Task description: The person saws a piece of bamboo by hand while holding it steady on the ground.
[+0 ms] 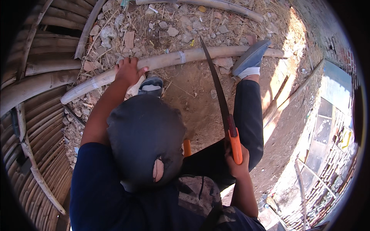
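My left hand (129, 71) presses on a pale bamboo pole (163, 61), its fingers curled over the far side and the thumb apart. The pole lies across the ground in front of me. My right hand (238, 159) grips the orange handle of a handsaw (217, 82), low by my right leg. Its long dark blade points away from me, the tip reaching past the pole in the picture; I cannot tell whether blade and pole touch. My right shoe (250, 57) rests on the pole's right part. My left shoe (151, 85) is near my left hand, partly behind my bent knee.
Rubble (110, 34), straw and broken brick cover the ground beyond the pole. Another pole (231, 8) lies farther off. Bamboo slats (42, 142) stand along the left, brickwork (331, 184) on the right. An orange object (187, 148), partly hidden, shows beside my knee.
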